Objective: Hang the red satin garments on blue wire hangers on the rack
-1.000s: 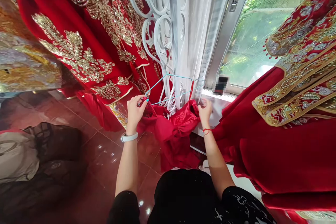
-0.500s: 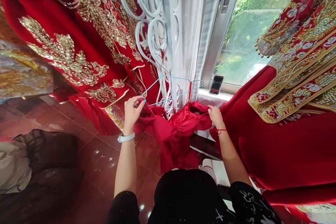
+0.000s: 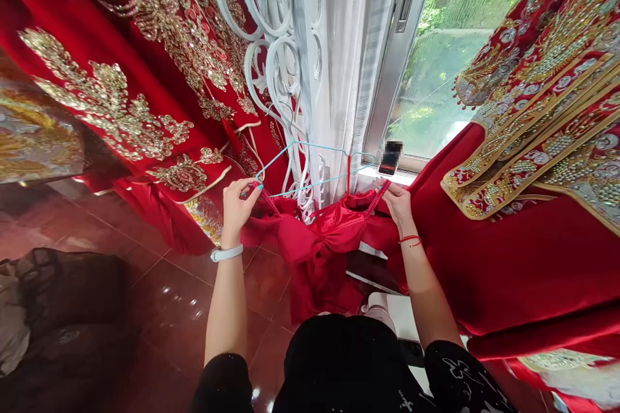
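Red satin dress (image 3: 299, 237), held between my 2 hands.
My left hand (image 3: 237, 204) pinches 1 narrow red strap (image 3: 270, 201) by the pale-blue wire hanger (image 3: 294, 141), right hand (image 3: 399, 204) the other; untwisted straps should sit best.

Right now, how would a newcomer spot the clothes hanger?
Find the white scrollwork stand left of the window. Across its lower part, above the red dress, is the clothes hanger, its thin light-blue outline unlike its red and white neighbours.

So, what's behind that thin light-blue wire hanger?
Behind the hanger are curled white scrollwork, a white fabric curtain and red gold-beaded cloth. The strapped red satin-like dress hides the scrollwork's lower end and whatever is down there.
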Available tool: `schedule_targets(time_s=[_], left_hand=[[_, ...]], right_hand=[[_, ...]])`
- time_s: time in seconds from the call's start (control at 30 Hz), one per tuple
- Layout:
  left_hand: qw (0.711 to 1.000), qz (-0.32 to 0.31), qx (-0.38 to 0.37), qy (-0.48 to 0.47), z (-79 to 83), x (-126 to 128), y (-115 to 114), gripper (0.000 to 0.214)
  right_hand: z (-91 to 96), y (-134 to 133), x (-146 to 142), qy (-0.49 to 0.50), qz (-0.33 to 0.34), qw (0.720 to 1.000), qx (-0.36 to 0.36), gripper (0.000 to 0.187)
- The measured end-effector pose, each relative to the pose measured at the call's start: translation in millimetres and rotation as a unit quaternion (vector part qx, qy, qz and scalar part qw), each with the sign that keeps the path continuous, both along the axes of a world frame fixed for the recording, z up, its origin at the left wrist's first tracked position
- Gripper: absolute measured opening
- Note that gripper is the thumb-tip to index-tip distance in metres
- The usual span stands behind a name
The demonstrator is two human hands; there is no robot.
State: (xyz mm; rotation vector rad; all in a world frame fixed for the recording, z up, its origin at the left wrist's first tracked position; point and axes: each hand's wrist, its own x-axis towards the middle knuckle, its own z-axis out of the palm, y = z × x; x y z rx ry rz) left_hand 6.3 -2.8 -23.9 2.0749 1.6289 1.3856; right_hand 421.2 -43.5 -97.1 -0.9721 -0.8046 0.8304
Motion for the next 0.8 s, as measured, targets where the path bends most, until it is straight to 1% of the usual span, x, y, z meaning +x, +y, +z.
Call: schedule_targets(time_s=[0.07, 0.17, 0.27, 0.33, 0.47, 0.57, 0.67, 0.73, 0.8], left_hand=[[1.000, 0.001, 0.003, -0.006, 0.1, -0.3, 1.0, 0.016], [1.000, 0.002, 0.004, -0.014, -0.7, -1.5, 2.9, 0.015], [1.000, -0.004, -0.006, -0.023, -1.6, -4.7, 5.5, 0.016], [1.000, -0.008, -0.008, -0.024, -2.0, -7.4, 7.3, 0.017], [0.999, -0.023, -0.016, -0.027, -3.8, -8.8, 9.8, 0.018], [0.999, -0.014, -0.016, -0.027, -5.9, -4.4, 8.1, 0.016], [1.000, -0.004, -0.008, -0.025, -6.9, 0.7, 2.9, 0.016], [1.000, -0.002, -0.005, -0.019, -6.8, 2.3, -0.8, 0.017], [1.000, 0.002, -0.006, -0.011, -6.9, 2.4, -3.3, 0.018]], right_hand=[[14.5, 8.8, 1.7, -0.055, -0.003, 0.998, 0.013, 0.043], [37.8, 27.0, 4.4, -0.118, 0.005, 0.993, 0.029, 0.040], [56.1, 44.3, 5.8, -0.134, -0.022, 0.990, 0.037, 0.037], [65.9, 52.5, 5.5, -0.144, -0.025, 0.988, 0.049, 0.035], [88.3, 61.2, -0.4, -0.227, 0.036, 0.971, 0.067, 0.028], [105.3, 65.0, -10.4, -0.296, 0.069, 0.950, 0.071, 0.030], [114.2, 67.9, -19.1, -0.341, 0.097, 0.932, 0.071, 0.033], [114.5, 68.9, -20.6, -0.367, 0.117, 0.921, 0.067, 0.032], [112.3, 68.4, -19.9, -0.408, 0.136, 0.901, 0.059, 0.027]])
